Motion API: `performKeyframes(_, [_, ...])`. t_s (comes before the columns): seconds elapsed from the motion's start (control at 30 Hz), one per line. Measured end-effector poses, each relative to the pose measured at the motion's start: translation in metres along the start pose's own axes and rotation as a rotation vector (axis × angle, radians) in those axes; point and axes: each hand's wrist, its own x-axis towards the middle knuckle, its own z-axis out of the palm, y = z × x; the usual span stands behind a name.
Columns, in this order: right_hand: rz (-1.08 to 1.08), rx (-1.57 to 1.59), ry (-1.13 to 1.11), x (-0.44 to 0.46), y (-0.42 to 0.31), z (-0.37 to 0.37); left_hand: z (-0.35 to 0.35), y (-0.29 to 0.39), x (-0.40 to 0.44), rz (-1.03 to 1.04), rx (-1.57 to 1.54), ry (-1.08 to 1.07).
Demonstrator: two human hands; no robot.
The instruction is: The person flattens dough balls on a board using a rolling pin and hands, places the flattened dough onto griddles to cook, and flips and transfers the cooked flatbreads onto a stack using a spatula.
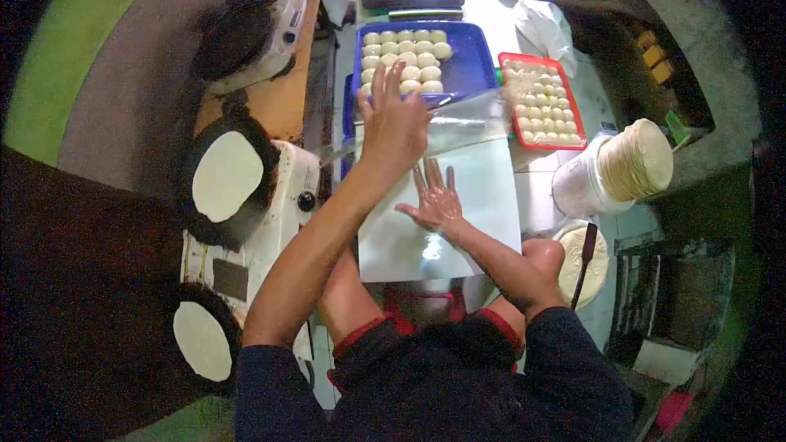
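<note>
My left hand [392, 119] reaches over the near edge of a blue tray [471, 57] with rows of round dough balls [407, 47]. Its fingers are bent; whether they touch a ball cannot be made out. My right hand [438, 198] rests palm down with spread, shiny fingers on a smooth white board [491, 188]. A clear plastic sheet [471, 124] lies across the board's far end, close to the blue tray. To the right, a red tray [512, 106] holds smaller dough balls.
Flat dough rounds lie on two dark pans [270, 143] [233, 319] at the left. A stack of flatbreads [647, 162] leans on a white bucket [581, 184] at the right. Below it, a dark-handled spatula [584, 266] crosses a round of dough [573, 250].
</note>
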Motion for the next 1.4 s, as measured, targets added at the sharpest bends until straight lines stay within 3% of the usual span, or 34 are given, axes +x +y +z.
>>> performKeyframes(0.07, [0.006,0.018,0.075,0.006,-0.005,-0.001,-0.001,0.004,-0.015,-0.008,-0.033,-0.019])
performKeyframes(0.2, [-0.061,0.109,-0.080,0.024,0.003,0.004,-0.001,0.011,-0.035,0.058,-0.047,-0.026])
performKeyframes(0.23, [-0.104,0.281,0.060,0.010,0.008,0.001,0.000,0.012,-0.048,0.075,-0.084,-0.033])
performKeyframes(0.3, [0.043,0.271,-0.028,0.002,0.051,0.013,-0.001,0.017,-0.081,0.115,-0.181,-0.073])
performKeyframes(0.33, [0.099,0.333,0.168,-0.005,0.091,0.026,-0.001,0.021,-0.102,0.141,-0.244,-0.117])
performKeyframes(0.37, [0.135,-0.128,-0.238,-0.009,0.109,-0.032,0.007,0.024,-0.125,0.138,-0.210,-0.142])
performKeyframes(0.47, [0.333,0.418,0.458,-0.004,0.241,-0.035,0.083,0.012,-0.211,0.070,-0.309,-0.224])
performKeyframes(0.5, [0.257,0.297,0.506,0.002,0.239,-0.060,0.114,0.008,-0.239,0.032,-0.300,-0.235])
performKeyframes(0.57, [0.145,0.499,0.360,0.031,0.205,-0.093,0.138,0.016,-0.269,-0.016,-0.195,-0.378])
performKeyframes(0.6, [-0.010,0.400,0.325,0.055,0.186,-0.082,0.141,0.021,-0.275,-0.022,-0.099,-0.509])
performKeyframes(0.63, [-0.168,0.308,0.301,0.078,0.167,-0.071,0.144,0.023,-0.284,-0.016,-0.095,-0.491])
performKeyframes(0.67, [-0.038,0.155,0.100,0.099,0.140,-0.053,0.146,0.025,-0.293,-0.011,-0.093,-0.472])
performKeyframes(0.73, [-0.133,-0.114,0.319,0.109,0.098,-0.020,0.152,0.023,-0.298,-0.016,-0.121,-0.452])
performKeyframes(0.83, [-0.046,0.123,0.181,0.085,0.060,-0.016,0.149,0.019,-0.305,-0.040,-0.189,-0.435])
performKeyframes(0.97, [-0.155,-0.100,0.341,-0.031,0.017,0.007,0.152,0.024,-0.298,-0.050,-0.215,-0.408])
performKeyframes(1.0, [-0.129,-0.031,0.321,-0.057,0.005,0.001,0.156,0.021,-0.299,-0.055,-0.217,-0.428])
performKeyframes(1.13, [-0.002,-0.133,0.328,-0.038,-0.001,0.003,0.140,0.025,-0.291,-0.066,-0.282,-0.411])
performKeyframes(1.17, [-0.011,-0.050,0.415,-0.022,0.002,-0.007,0.136,0.028,-0.291,-0.117,-0.323,-0.435])
performKeyframes(1.2, [0.036,0.028,0.294,-0.009,0.002,-0.020,0.138,0.028,-0.293,-0.097,-0.341,-0.424])
performKeyframes(1.33, [-0.046,-0.032,0.489,-0.052,-0.005,0.008,0.155,0.015,-0.304,-0.055,-0.322,-0.424])
performKeyframes(1.4, [-0.057,0.000,0.273,-0.070,-0.012,0.016,0.165,0.015,-0.300,-0.068,-0.306,-0.419])
